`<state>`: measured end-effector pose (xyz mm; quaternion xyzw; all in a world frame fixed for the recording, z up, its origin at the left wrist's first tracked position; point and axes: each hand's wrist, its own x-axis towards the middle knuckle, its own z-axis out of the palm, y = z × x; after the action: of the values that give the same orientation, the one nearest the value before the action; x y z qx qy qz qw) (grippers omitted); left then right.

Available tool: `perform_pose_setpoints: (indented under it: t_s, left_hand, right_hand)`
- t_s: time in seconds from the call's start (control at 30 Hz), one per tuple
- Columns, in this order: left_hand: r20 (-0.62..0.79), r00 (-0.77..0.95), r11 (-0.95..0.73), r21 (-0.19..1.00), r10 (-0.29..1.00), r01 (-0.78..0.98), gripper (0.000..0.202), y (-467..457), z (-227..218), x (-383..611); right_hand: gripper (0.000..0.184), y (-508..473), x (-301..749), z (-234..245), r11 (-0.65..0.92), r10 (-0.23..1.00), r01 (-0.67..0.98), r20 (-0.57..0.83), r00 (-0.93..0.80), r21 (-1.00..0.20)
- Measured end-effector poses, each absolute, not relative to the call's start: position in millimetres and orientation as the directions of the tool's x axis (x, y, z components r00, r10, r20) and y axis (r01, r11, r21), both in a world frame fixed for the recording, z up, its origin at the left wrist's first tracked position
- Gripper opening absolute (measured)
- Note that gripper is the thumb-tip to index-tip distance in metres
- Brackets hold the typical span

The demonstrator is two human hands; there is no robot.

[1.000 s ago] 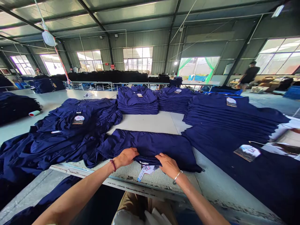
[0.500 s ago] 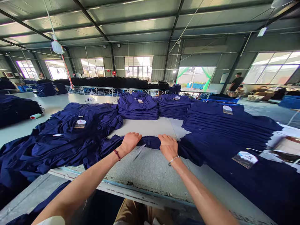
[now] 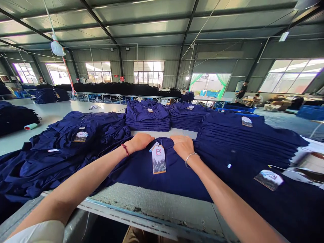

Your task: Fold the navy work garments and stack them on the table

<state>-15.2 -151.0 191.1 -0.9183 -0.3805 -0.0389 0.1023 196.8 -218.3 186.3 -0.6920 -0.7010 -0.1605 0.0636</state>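
Observation:
A navy blue garment (image 3: 141, 172) with a collar and a short zip is spread on the table (image 3: 177, 203) before me. From its neck hangs a white hang tag (image 3: 159, 158) with a logo and a dark forest picture. My left hand (image 3: 140, 141) is closed on the collar's left side. Opposite it, my right hand (image 3: 183, 145) grips the collar's right side; the fingertips of both hands are hidden. Beside my left arm lies a loose heap of navy garments (image 3: 63, 148). To the right, another tagged navy garment (image 3: 253, 192) lies flat.
Folded navy stacks stand behind my hands: one in the centre (image 3: 148, 118), another just right of it (image 3: 188, 116), and a taller stack (image 3: 235, 135) at right. A red-and-green roll (image 3: 30, 126) sits far left. A person (image 3: 241, 91) is in the right background.
The garment in my hands, earlier a narrow bunched strip, now lies spread toward me with its hang tag showing. Both hands have moved slightly away from me. The background person has shifted left.

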Motion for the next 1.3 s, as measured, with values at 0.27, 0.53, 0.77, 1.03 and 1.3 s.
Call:
perform_pose_setpoints:
  t_s: [0.27, 0.53, 0.77, 1.03, 1.3]
  left_hand:
    - [0.016, 0.698, -0.695, -0.074, 0.716, 0.715, 0.025, -102.3, 136.0, 14.4]
    - [-0.057, 0.674, -0.676, -0.057, 0.736, 0.734, 0.021, -53.7, 71.1, 30.8]
    - [0.129, 0.619, -0.618, -0.056, 0.774, 0.784, 0.040, -41.0, 25.3, 30.2]
    - [0.373, 0.404, -0.451, 0.044, 0.835, 0.891, 0.042, -54.7, 8.4, 27.6]
    - [0.350, 0.435, -0.515, 0.177, 0.830, 0.839, 0.038, -62.4, -5.2, 32.7]
  right_hand:
    - [0.034, -164.3, 210.5, 118.4, -0.049, 0.977, 0.993, 0.212, 0.025, 0.108]
    - [0.033, -124.5, 228.4, 46.3, -0.028, 0.983, 0.999, 0.182, 0.019, 0.044]
    - [0.052, -117.5, 242.0, -12.3, -0.123, 0.965, 0.992, 0.230, 0.128, -0.038]
    - [0.041, -117.2, 240.4, -15.3, -0.120, 0.919, 0.980, 0.357, 0.170, -0.158]
    - [0.031, -111.1, 241.6, -20.0, -0.046, 0.952, 0.977, 0.287, 0.106, -0.207]
